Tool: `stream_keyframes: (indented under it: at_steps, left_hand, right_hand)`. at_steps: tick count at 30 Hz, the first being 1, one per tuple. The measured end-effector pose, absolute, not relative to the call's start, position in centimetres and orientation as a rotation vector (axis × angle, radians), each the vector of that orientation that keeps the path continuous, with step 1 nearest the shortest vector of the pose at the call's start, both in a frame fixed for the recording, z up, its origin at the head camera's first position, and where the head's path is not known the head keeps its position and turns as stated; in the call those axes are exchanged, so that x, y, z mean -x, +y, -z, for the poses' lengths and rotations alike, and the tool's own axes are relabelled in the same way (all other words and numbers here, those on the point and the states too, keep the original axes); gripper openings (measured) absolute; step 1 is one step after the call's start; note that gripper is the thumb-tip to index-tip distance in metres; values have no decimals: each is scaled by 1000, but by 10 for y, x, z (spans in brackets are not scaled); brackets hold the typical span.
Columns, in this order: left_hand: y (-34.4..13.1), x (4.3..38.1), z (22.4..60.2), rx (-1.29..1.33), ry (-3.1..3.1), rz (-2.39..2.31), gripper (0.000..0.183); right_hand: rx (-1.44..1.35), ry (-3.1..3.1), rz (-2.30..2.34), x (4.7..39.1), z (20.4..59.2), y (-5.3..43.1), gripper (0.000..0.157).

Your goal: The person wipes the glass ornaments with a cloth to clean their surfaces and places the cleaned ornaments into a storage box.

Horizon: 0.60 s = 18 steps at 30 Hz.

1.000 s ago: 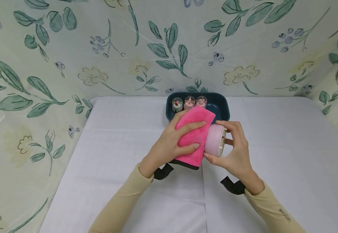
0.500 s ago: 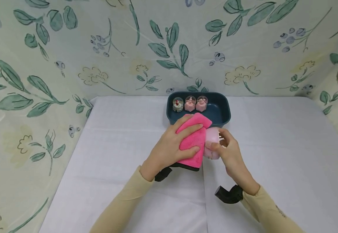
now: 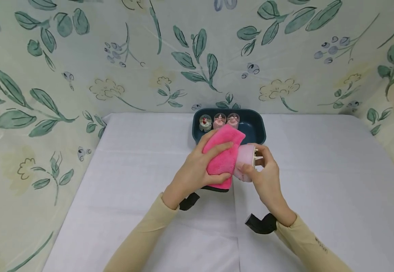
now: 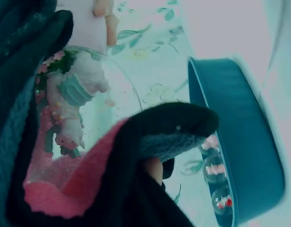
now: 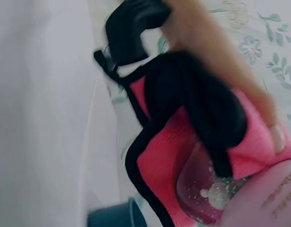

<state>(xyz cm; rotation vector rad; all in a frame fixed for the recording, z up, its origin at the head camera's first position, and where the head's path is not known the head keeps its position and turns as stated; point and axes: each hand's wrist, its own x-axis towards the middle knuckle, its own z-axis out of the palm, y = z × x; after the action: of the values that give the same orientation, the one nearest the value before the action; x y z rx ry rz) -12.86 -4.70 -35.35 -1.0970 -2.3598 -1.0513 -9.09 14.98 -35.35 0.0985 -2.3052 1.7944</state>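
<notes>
A large snow globe with a pale pink base [image 3: 245, 156] is held sideways above the table, in front of the tray. My right hand [image 3: 267, 177] grips that base, thumb on its near side and fingers round the underside. Over the glass dome lies a bright pink cloth [image 3: 222, 164] with black edging; my left hand [image 3: 194, 170] presses it round the dome with spread, bent fingers. The left wrist view shows small figures inside the dome [image 4: 72, 101], partly covered by the cloth. Raised lettering marks the base [image 5: 280, 194] in the right wrist view.
Behind the hands a dark blue tray [image 3: 263, 132] stands at the back of the white-covered table [image 3: 142, 151]. Three small snow globes [image 3: 219, 119] line its left part, their lower parts partly hidden by the cloth. A floral curtain [image 3: 132, 56] hangs behind.
My right hand has turned the snow globe's base, its thumb shifting up onto the side. The cloth dipped toward me, then rose again with my left hand, covering part of the small globes.
</notes>
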Motion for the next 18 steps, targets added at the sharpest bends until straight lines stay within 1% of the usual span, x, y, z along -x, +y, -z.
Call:
stream_keyframes:
  at_steps: [4,6,8,12,13,15,18]
  left_hand:
    - [-49,129,357,1092,-2358,898,66]
    - [-51,129,358,1081,-2369,923,66]
    - [-54,130,358,1051,-2383,1032,65]
    - [-62,131,352,991,-2367,1254,68]
    - [-63,130,350,992,-2362,1281,68]
    - [-64,129,346,1014,-2354,1286,68]
    - [-62,126,342,1042,-2358,1235,67]
  right_hand:
    - [16,-2392,-2085,97,353,150,51]
    - [-46,-2450,-2081,99,353,152,53]
    - [-203,-2533,-1963,99,353,156,62]
    - [-672,-2596,-1485,101,349,168,90]
    - [-778,-2558,-1384,103,348,171,92]
    - [-919,-2444,-1238,107,347,176,87]
    - [-977,-2291,-1195,111,347,177,82]
